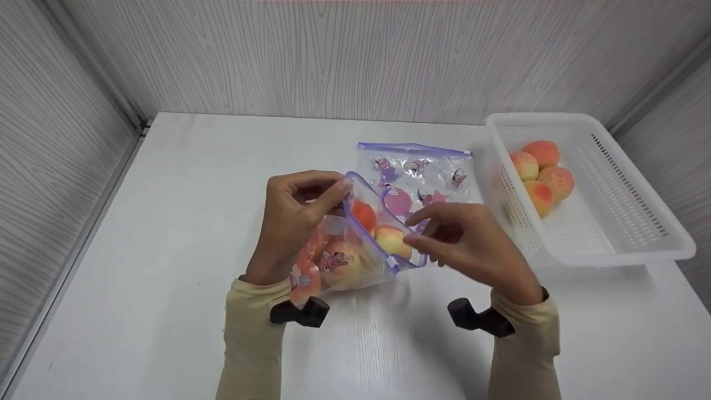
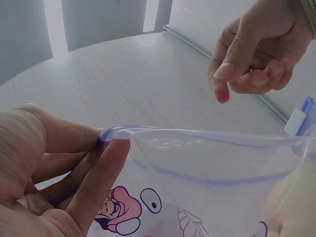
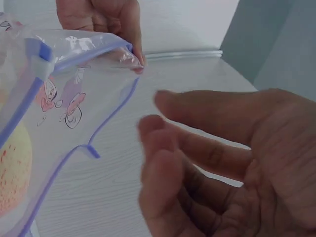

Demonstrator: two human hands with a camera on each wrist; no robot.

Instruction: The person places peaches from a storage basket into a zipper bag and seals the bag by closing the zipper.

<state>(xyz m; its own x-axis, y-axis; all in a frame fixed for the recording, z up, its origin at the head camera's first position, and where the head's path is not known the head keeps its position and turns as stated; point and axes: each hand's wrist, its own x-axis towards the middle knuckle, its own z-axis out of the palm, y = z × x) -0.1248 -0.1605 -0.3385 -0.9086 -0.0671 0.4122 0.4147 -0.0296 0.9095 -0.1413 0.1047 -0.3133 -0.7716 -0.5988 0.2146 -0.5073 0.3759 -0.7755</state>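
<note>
My left hand (image 1: 297,222) pinches the purple-edged corner of a clear zip bag (image 2: 163,163) between thumb and fingers. The bag's mouth gapes toward the right, and several peaches (image 1: 392,240) lie inside. A small white slider (image 1: 392,261) sits at the near end of the purple zip. Just right of the mouth hovers my right hand (image 1: 469,241), its fingers loosely bent. In the right wrist view a gap separates those fingers (image 3: 163,182) from the bag, and nothing is held there.
A second printed zip bag (image 1: 414,166) lies flat on the white table (image 1: 183,222) behind the filled one. At the right stands a white plastic basket (image 1: 622,258) with several peaches (image 1: 556,182) at its left side. Grey-white panels (image 1: 311,61) enclose the table.
</note>
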